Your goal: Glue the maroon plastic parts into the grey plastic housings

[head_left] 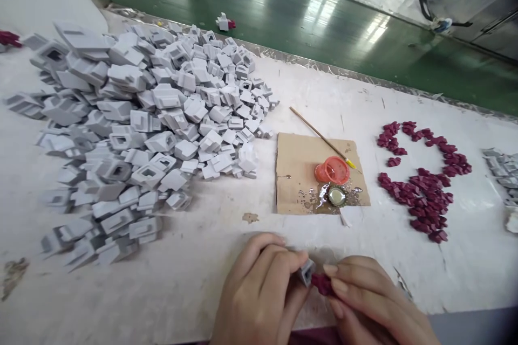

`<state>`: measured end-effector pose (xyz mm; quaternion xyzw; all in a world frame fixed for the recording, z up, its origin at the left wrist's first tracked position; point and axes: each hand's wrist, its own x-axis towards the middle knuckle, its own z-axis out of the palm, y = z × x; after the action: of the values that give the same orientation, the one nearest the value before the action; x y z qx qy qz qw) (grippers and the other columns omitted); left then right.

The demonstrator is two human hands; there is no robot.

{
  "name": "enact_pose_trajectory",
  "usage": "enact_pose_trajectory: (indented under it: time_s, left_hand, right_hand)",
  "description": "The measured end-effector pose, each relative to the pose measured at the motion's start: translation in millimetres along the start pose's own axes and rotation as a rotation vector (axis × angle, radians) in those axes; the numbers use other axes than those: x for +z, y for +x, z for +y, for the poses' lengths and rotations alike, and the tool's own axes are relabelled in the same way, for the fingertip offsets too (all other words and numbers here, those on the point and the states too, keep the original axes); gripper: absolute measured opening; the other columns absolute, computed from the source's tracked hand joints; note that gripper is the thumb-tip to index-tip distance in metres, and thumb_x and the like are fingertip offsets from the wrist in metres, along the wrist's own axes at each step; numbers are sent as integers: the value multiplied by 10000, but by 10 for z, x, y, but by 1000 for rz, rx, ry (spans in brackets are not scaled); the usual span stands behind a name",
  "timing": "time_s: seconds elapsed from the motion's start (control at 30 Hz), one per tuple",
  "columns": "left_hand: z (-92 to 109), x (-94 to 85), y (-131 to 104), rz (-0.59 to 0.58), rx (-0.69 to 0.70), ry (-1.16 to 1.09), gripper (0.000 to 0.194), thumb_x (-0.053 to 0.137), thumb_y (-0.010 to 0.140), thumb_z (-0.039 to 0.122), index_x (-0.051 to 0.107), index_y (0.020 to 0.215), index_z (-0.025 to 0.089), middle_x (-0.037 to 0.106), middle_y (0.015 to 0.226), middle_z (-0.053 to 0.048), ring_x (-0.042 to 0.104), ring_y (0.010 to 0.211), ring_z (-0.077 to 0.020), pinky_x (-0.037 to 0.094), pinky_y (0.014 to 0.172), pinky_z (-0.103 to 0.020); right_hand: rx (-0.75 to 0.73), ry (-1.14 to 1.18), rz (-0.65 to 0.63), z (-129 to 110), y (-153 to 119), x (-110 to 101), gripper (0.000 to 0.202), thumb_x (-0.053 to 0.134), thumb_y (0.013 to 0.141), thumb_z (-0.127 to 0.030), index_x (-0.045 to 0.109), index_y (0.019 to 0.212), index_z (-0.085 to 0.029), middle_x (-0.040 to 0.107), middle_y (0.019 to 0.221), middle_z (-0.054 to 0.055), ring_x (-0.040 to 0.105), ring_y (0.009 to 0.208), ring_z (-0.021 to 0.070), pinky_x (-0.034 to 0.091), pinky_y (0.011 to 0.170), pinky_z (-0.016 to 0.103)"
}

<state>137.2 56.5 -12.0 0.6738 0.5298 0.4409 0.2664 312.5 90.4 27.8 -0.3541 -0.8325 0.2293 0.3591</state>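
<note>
Near the table's front edge, my left hand is closed on a small grey plastic part that has an opening facing right. My right hand pinches a dark red part, its tip right at the grey part's opening. Whether the red tip is inside cannot be made out. Beyond my hands lies a cardboard piece with a red cup, a wet metal cap and a thin brush resting partly on it.
A big pile of grey parts covers the left of the white table. Dark red parts lie at the right, with more grey pieces beyond. A green belt crosses the back, carrying a grey-and-red piece.
</note>
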Motion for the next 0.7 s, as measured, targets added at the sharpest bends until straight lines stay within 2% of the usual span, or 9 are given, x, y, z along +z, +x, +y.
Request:
enact_pose_trajectory:
  time_s: [0.1,0.23,0.3,0.5,0.7]
  left_hand:
    - [14,-2,1,0,-8,-5,243,627,814,10,596,1000,164,662,825,-21,576,919,-190,529,831,-275]
    - [35,-3,14,-15,-19,60,204,619,846,51,595,1014,165,639,809,-29,553,853,-199,518,770,-293]
    - [43,7,19,-6,-13,112,180,614,876,102,600,1044,165,623,798,-36,537,818,-207,512,740,-308]
    - [57,59,13,55,7,159,63,627,891,150,582,933,161,577,731,-30,520,752,-201,504,676,-307]
    - [53,68,7,44,-9,148,83,600,904,143,536,861,173,532,695,-9,505,697,-182,472,609,-292]
  right_hand:
    - [-4,13,42,-3,-35,52,277,600,806,49,650,1028,-109,693,947,96,676,855,195,619,653,277]
    - [26,21,125,12,-119,83,279,614,827,37,648,1059,-115,676,962,89,663,861,200,600,668,314]
    - [40,10,101,12,-140,91,279,640,837,20,647,1079,-117,676,947,85,659,867,207,594,679,326]
    - [89,36,175,-31,-87,142,248,647,832,30,651,1037,-109,663,854,66,633,786,186,552,582,290]
    - [85,49,109,-19,-122,132,244,655,833,44,638,1035,-91,646,886,74,626,831,189,573,632,312]
